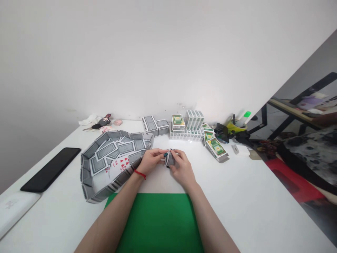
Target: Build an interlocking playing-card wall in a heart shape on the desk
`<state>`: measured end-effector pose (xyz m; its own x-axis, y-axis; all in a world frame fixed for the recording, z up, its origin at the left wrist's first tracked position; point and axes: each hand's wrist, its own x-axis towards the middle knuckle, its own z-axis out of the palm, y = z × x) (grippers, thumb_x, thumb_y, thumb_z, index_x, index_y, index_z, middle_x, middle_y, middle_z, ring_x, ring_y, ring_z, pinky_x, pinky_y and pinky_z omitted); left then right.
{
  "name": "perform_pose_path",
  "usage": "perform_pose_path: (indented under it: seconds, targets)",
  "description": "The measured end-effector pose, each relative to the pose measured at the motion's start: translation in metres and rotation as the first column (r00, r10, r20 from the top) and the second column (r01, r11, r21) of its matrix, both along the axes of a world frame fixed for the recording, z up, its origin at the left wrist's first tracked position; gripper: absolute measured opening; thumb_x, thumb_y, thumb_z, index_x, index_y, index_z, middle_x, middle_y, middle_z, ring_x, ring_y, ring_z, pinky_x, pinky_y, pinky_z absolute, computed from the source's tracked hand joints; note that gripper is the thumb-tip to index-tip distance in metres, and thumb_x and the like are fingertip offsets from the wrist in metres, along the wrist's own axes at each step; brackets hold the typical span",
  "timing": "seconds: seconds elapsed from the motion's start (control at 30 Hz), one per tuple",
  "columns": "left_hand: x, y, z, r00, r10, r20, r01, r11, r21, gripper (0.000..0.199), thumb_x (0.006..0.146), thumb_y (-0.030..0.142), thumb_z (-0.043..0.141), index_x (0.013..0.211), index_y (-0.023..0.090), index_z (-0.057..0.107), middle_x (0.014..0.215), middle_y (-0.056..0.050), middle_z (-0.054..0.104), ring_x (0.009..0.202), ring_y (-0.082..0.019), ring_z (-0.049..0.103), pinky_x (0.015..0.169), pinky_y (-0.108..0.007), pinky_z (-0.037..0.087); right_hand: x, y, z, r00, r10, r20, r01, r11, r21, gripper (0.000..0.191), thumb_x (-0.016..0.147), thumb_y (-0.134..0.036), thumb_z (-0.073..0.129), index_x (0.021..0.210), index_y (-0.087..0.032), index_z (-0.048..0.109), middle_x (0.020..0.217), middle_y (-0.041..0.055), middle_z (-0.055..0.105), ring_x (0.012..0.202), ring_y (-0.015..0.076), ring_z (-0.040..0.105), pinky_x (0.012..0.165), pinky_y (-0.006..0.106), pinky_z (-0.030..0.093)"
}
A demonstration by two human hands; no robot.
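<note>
Between my two hands is a playing card (170, 160) with a grey patterned back; it looks bent, and whether there is more than one I cannot tell. My left hand (152, 161), with a red string on the wrist, pinches its left side. On the other side the fingers of my right hand (182, 168) grip it, with dark-painted nails showing. To the left stands a tray-like enclosure (86, 175) built from folded grey-backed cards. Inside it lie loose playing cards (126, 148), most face down, a few showing red hearts.
Card-built blocks (150, 123) stand by the wall, beside stacked card boxes (194, 120) and opened green card boxes (217, 147). A green mat (160, 221) lies in front. A black phone (51, 169) and a white device (17, 209) are at left. A person (313, 154) sits at right.
</note>
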<state>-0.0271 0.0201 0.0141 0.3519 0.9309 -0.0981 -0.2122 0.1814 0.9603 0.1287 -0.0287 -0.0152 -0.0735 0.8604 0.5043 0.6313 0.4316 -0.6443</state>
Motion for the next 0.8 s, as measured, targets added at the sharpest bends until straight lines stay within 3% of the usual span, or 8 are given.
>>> perform_pose_path:
  seconds: [0.2,0.3,0.4,0.57,0.7,0.8]
  targets:
    - [0.005,-0.001,-0.002,0.996,0.073,-0.041,-0.074,0.997,-0.007,0.033,0.056,0.032,0.077,0.079,0.010,0.069,0.083,-0.009,0.071,0.071,-0.017,0.063,0.063,-0.028,0.053,-0.001,0.000,-0.001,1.000,-0.005,0.027,0.005,1.000,0.015,0.066,0.066,-0.002,0.051,0.129,-0.025,0.044,0.119,0.0106,0.046,0.103,0.0224,0.051,0.090,0.040,0.047]
    - [0.006,-0.001,-0.005,0.996,0.085,-0.006,-0.085,0.996,-0.041,0.037,0.057,0.030,0.077,0.088,0.011,0.068,0.082,-0.008,0.071,0.071,-0.016,0.063,0.063,-0.027,0.052,-0.001,0.001,0.000,0.999,-0.017,0.029,0.016,0.999,0.029,0.064,0.067,-0.002,0.051,0.127,-0.024,0.046,0.119,0.0104,0.047,0.108,0.0231,0.049,0.093,0.040,0.045]
    - [0.004,-0.001,-0.004,0.996,0.006,0.090,0.003,0.995,-0.103,0.039,0.059,0.027,0.077,0.093,0.011,0.068,0.083,-0.007,0.070,0.073,-0.014,0.062,0.067,-0.026,0.051,0.000,0.001,0.002,1.000,-0.028,-0.006,0.028,0.999,0.034,0.062,0.069,-0.005,0.052,0.127,-0.024,0.046,0.119,0.0103,0.048,0.109,0.0227,0.049,0.094,0.039,0.044]
    - [-0.002,0.001,-0.003,0.973,-0.078,0.217,0.110,0.984,-0.142,0.024,0.056,0.022,0.079,0.071,0.009,0.065,0.073,-0.004,0.067,0.069,-0.012,0.061,0.068,-0.022,0.048,0.001,0.002,0.004,0.998,0.012,-0.060,-0.009,0.998,0.057,0.060,0.071,-0.011,0.056,0.128,-0.026,0.045,0.122,0.0093,0.050,0.113,0.0227,0.049,0.098,0.039,0.042]
    - [0.002,0.000,-0.006,0.943,-0.166,0.290,0.232,0.950,-0.211,0.030,0.057,0.022,0.079,0.076,0.012,0.058,0.072,-0.003,0.065,0.065,-0.012,0.061,0.064,-0.023,0.047,-0.004,-0.001,0.007,0.992,0.075,-0.098,-0.068,0.995,0.067,0.060,0.070,-0.010,0.055,0.128,-0.025,0.047,0.123,0.0076,0.054,0.114,0.0215,0.049,0.098,0.037,0.042]
    - [0.009,-0.002,-0.009,0.966,-0.056,0.252,0.108,0.974,-0.198,0.043,0.053,0.023,0.081,0.083,0.014,0.052,0.072,0.000,0.064,0.062,-0.012,0.061,0.059,-0.022,0.045,-0.010,-0.002,0.008,0.977,0.104,-0.185,-0.105,0.995,0.006,0.059,0.069,-0.012,0.055,0.127,-0.023,0.048,0.123,0.0070,0.056,0.114,0.0215,0.050,0.099,0.037,0.041]
